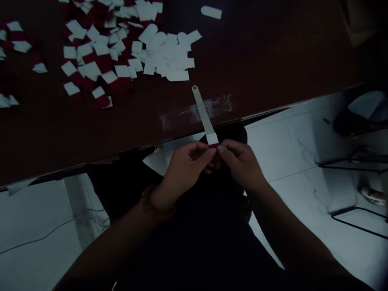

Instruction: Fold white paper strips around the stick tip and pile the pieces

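Both hands meet just off the table's front edge, over my lap. My left hand [189,167] pinches a small red-and-white piece [213,139] between thumb and fingers. From the other side, my right hand [241,161] grips the same piece, its thumb close to the left thumb. A flat metal strip like a steel ruler [202,109], with a hole at its far end, runs from over the table down to the piece. Its near end is hidden at the white part, apparently inside. The fingers cover most of the red part.
Many red-and-white pieces [100,60] lie heaped on the dark table [273,60]. Beside them is a pile of white round-ended tabs [169,54]. One single white tab [211,12] lies farther back. Clear tape or film [222,104] sticks near the front edge.
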Action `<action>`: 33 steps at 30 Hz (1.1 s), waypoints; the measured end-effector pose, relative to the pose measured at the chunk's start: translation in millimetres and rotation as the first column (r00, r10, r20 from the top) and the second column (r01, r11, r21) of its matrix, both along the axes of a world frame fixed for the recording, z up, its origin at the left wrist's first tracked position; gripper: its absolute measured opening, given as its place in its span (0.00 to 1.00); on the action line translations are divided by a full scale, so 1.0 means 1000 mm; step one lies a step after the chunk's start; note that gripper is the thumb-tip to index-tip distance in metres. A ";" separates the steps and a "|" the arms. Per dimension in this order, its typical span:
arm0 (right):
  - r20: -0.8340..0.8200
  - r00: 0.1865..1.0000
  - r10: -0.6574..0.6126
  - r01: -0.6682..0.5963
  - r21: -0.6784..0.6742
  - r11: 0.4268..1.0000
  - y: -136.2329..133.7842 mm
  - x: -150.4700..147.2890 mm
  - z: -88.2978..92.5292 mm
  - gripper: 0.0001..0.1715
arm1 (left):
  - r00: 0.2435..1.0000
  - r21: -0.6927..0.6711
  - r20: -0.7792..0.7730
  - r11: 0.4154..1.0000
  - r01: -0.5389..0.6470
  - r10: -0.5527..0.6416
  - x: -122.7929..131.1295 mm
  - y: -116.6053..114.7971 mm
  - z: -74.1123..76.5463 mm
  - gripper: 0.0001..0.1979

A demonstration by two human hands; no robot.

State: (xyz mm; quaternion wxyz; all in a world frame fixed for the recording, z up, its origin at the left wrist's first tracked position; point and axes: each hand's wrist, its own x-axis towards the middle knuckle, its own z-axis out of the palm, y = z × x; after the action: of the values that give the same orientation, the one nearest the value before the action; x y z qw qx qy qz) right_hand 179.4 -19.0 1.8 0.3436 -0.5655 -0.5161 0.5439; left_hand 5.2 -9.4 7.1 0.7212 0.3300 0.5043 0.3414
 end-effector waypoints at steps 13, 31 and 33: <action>-0.040 0.996 -0.075 0.072 -0.069 0.995 0.003 0.002 0.002 0.11 | 0.999 0.006 -0.022 0.999 -0.046 0.046 0.003 0.001 -0.004 0.09; -0.112 0.993 -0.026 0.018 -0.069 0.997 0.006 -0.005 -0.003 0.19 | 0.992 -0.011 0.106 0.998 -0.069 0.070 0.008 0.005 -0.010 0.09; -0.116 0.993 -0.027 0.019 -0.064 0.998 0.007 -0.004 -0.003 0.19 | 0.992 -0.007 0.105 0.998 -0.065 0.065 0.008 0.005 -0.010 0.09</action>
State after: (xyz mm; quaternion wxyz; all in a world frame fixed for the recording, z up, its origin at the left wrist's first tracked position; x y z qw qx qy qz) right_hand 175.2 -12.5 -1.1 0.3618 -0.5490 -0.4713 0.5879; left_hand 13.4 -4.0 -3.1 0.7357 0.2939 0.4768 0.3807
